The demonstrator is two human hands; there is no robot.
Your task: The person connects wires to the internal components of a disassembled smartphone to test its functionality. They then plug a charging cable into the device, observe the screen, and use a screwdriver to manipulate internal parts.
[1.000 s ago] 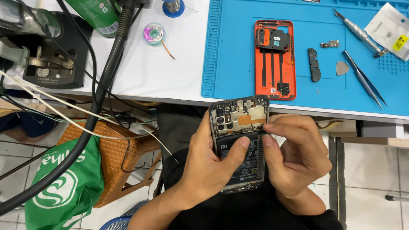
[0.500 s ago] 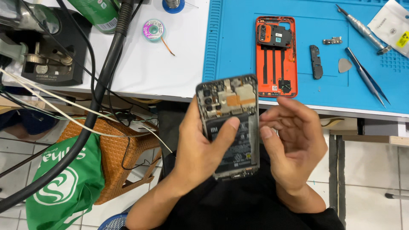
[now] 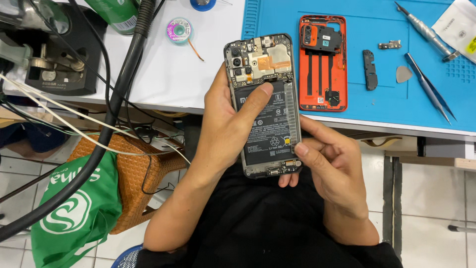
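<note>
An opened smartphone [image 3: 265,106] with its back removed shows a black battery and a circuit board at the top. My left hand [image 3: 228,129] grips it from the left, thumb pressed on the battery. My right hand [image 3: 329,159] touches the phone's lower right edge with thumb and fingertips, near the bottom connector. The phone is held over my lap, just in front of the table edge. The orange back cover [image 3: 322,62] lies on the blue work mat [image 3: 377,99].
Tweezers [image 3: 429,87], a screwdriver [image 3: 426,31], a grey pick [image 3: 403,74], a small black part [image 3: 369,69] and a metal bracket [image 3: 389,45] lie on the mat. A solder wick spool [image 3: 179,29], thick black cable [image 3: 119,94], wicker stool [image 3: 134,173] and green bag [image 3: 79,213] are left.
The phone has been raised and moved up toward the table. My right hand has slid from the phone's upper right edge down to its lower right corner.
</note>
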